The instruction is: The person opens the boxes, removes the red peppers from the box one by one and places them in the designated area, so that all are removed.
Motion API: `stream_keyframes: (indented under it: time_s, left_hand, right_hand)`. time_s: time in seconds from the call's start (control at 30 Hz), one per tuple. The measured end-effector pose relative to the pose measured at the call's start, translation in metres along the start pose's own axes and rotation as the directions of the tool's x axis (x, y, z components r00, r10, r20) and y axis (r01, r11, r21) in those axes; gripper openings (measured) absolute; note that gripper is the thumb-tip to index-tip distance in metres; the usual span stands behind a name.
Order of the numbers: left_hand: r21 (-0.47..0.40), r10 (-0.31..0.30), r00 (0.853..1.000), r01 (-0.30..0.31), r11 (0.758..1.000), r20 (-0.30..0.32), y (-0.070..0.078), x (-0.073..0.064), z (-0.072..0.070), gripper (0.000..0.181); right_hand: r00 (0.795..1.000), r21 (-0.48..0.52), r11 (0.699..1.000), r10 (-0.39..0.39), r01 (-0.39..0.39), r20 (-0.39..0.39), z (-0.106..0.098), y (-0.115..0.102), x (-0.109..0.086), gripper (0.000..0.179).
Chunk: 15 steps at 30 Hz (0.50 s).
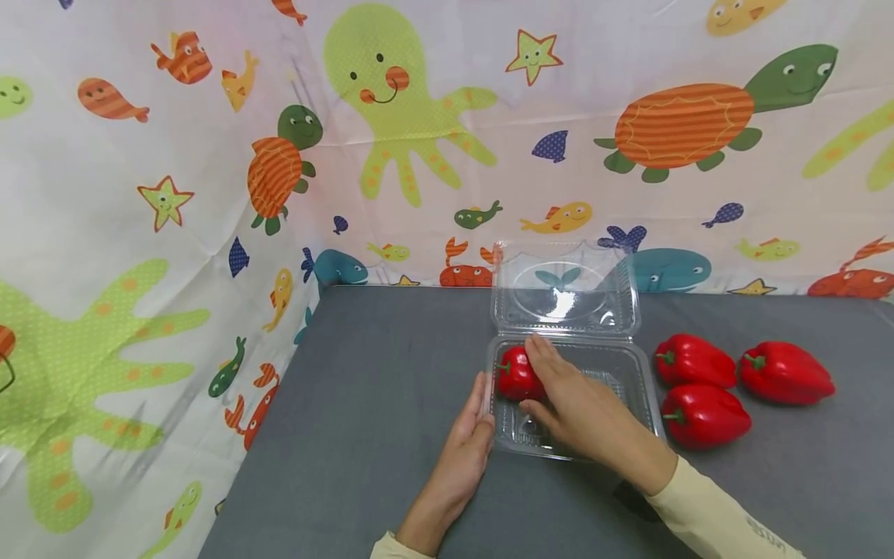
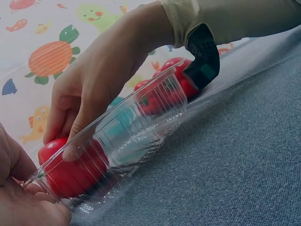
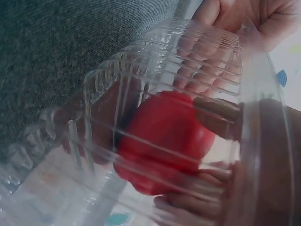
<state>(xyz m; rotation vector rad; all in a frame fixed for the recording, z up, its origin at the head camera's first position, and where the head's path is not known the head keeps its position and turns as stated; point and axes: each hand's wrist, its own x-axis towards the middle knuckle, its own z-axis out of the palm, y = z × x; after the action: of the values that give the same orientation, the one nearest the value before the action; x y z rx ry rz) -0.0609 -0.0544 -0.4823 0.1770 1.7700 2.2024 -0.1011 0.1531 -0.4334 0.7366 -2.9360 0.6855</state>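
Observation:
A clear plastic clamshell container stands on the grey cloth, its lid folded back. One red bell pepper is inside at the left end, stem toward the left. My right hand reaches in from the right and grips this pepper, with thumb and fingers on opposite sides. My left hand holds the container's left side by the rim. Through the clear wall, the right wrist view shows left-hand fingers against the outside. The left wrist view shows the right thumb on the pepper.
Right of the container lie three more red peppers: one behind, one in front and one farther right. A curtain printed with sea animals hangs behind and to the left of the grey table.

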Motion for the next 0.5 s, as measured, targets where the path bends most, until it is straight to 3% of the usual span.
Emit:
stream_keyframes:
  time_s: [0.5]
  left_hand:
    - [0.002, 0.026, 1.000, -0.026, 1.000, 0.011, 0.0007, -0.0009, 0.0018, 0.066]
  right_hand:
    - [0.988, -0.052, 0.998, -0.036, 0.029, -0.150, 0.0096, 0.0012, -0.0007, 0.086]
